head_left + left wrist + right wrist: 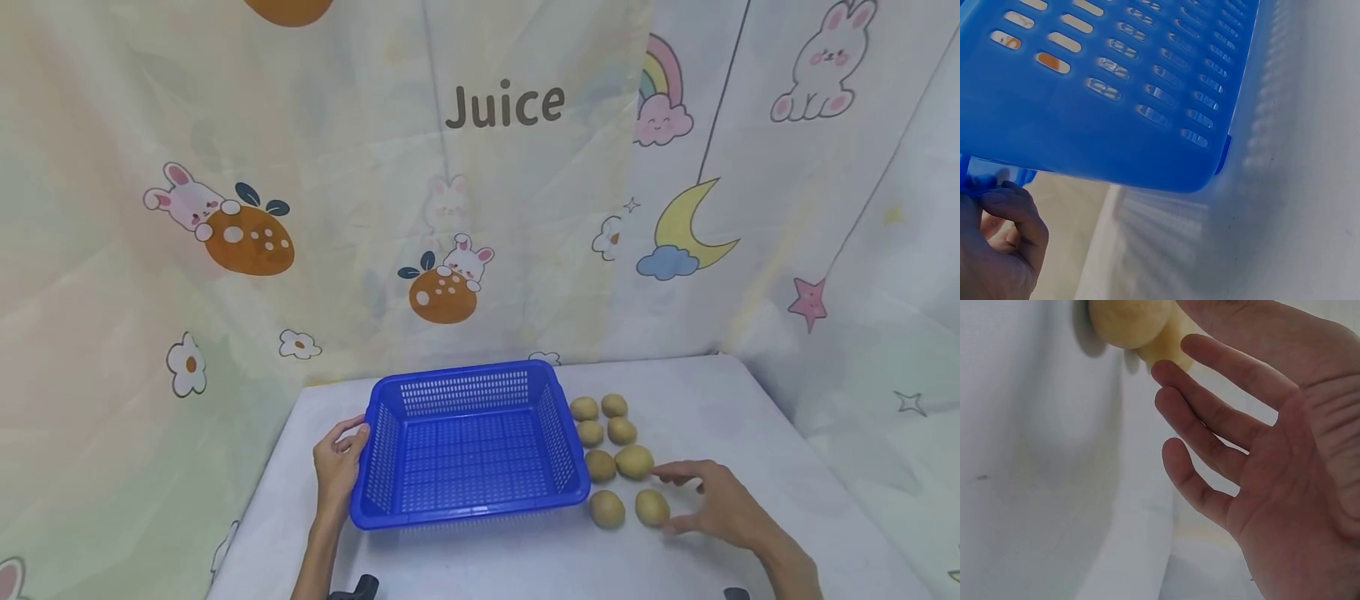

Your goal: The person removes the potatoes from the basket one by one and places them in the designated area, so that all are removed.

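A blue plastic basket [472, 513] with slotted walls stands on the white table with nothing inside it. My left hand [337, 468] holds its left rim between thumb and fingers; in the left wrist view the same hand [1007, 240] pinches the rim beside the slotted wall. Several potatoes lie in two columns right of the basket. My right hand [720, 505] is spread at their right side, its fingers by a large potato [635, 462] and its thumb by the nearest right potato [652, 507]. In the right wrist view the palm [1285, 481] holds nothing.
Other potatoes [607, 508] sit close to the basket's right wall. The white table [697, 400] meets a printed cloth backdrop [360, 250] behind and at the sides. Dark objects [365, 587] poke in at the bottom edge of the head view.
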### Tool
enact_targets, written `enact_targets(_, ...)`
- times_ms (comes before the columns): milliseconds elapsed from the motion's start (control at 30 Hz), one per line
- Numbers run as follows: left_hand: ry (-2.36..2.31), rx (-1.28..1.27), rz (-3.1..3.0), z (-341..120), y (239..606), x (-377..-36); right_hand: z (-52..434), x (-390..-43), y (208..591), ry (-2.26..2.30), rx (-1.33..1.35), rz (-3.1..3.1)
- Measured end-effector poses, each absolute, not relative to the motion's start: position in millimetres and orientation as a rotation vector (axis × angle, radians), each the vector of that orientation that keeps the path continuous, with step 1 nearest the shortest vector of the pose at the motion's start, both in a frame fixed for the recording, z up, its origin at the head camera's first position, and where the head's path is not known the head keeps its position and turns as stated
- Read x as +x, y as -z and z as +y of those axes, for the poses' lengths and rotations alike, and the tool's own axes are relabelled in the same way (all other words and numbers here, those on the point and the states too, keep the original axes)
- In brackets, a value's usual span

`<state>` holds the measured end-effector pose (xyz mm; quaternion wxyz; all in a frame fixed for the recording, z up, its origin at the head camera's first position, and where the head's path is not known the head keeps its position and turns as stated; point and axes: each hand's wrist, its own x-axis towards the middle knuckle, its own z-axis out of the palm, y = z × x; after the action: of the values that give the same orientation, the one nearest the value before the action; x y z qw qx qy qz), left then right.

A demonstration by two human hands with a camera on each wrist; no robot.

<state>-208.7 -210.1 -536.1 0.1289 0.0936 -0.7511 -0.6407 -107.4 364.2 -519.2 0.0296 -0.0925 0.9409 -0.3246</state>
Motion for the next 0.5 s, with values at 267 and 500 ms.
enact_targets(267, 1.735, 0.255, -2.26, -214, 538, -211, 360, -106, 511, 0.945, -0.257, 3.154)
enact_targets(500, 1.336, 0.242, -2.498, -223, 523, -211, 343, -117, 498, 0.994, -0.272, 3.377)
